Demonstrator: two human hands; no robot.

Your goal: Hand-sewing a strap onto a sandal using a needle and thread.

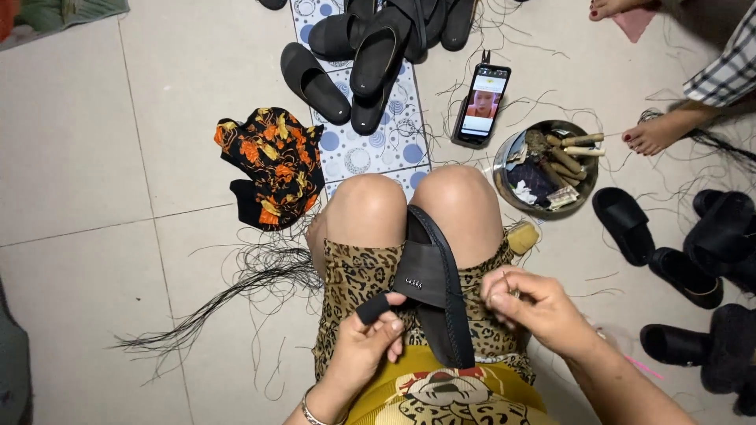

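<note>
Seated person, view straight down onto lap. Left hand (368, 340) grips the near strap end of a black sandal (433, 283); thumb lies across the strap's rolled tip, other fingers curled under it. Right hand (529, 305) sits just right of the sandal's edge, fingertips pressed together in a pinch near the rim; what they pinch is too small to tell, possibly a needle or thread. A bracelet (311, 411) circles the left wrist.

The sandal rests sole-down along the lap, lying between the two thighs, toe end pointing away toward the knees, strap side up. Leopard-print shorts beneath it.

Just beyond the right knee: a yellowish block (523, 237) on the floor. Left of the left thigh: a loose bundle of black threads (236, 291) fanned over the tile floor (87, 157).

Farther out, left of the knees, a crumpled black and orange flowered cloth (272, 165). Right of the knees, a round metal bowl (506, 157) holding wooden-handled tools and scraps. Past it, a phone (481, 104) lying face up, screen lit.

Ahead, a pile of black sandals (370, 47) on a dotted mat (378, 149). To the right, more black sandals (677, 260) scattered on the floor. Top right, another person's bare foot (657, 132) and a checked sleeve (728, 71).
</note>
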